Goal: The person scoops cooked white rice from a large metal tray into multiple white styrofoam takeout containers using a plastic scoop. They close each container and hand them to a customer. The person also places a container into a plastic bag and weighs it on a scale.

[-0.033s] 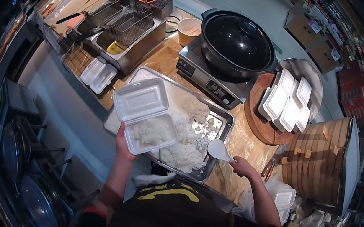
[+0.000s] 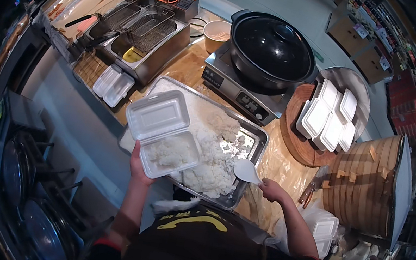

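Left hand [image 2: 139,167] gripping open foam box [image 2: 165,134] of rice over tray [image 2: 260,146]. Right hand [image 2: 271,190] closed round white paddle [image 2: 246,171], just beside rice heap [image 2: 213,151].

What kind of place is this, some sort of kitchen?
Most likely a takeaway food stall or small commercial kitchen. A big metal tray of cooked rice, a double deep fryer, and stacked white foam boxes point to it; the left hand holds one box being filled.
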Tool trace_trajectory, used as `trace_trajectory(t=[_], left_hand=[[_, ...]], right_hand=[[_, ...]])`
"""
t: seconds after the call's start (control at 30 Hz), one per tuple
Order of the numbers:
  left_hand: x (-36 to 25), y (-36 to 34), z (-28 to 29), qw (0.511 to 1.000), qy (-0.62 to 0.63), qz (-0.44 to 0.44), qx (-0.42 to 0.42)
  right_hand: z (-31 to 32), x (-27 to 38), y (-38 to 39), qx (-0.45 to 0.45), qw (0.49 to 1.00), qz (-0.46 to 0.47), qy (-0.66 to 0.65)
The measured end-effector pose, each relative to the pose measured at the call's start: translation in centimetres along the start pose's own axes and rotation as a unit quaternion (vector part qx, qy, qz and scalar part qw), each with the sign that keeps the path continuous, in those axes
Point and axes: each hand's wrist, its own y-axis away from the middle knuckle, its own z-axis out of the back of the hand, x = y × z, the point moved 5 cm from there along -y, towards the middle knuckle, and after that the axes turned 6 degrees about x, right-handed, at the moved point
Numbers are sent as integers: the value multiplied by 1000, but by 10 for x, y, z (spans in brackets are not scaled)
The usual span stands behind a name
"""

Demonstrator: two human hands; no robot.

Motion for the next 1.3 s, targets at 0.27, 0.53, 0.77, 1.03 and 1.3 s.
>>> trace_trajectory(t=[0.27,0.53,0.77,1.03,1.3], left_hand=[[-2,37,11,998,-12,-32,-58],[11,31,22,998,-32,-19,-48],[28,5,8,998,-46,37,-23],[65,-27,-29,988,-25,146,46],[68,-44,-56,988,-31,139,62]], right_hand=[[-56,76,-107,55,959,219,-170],[-45,38,-66,64,932,252,-253],[-22,59,-2,32,922,262,-282],[-3,128,69,-296,853,412,123],[-23,172,106,-384,798,379,270]])
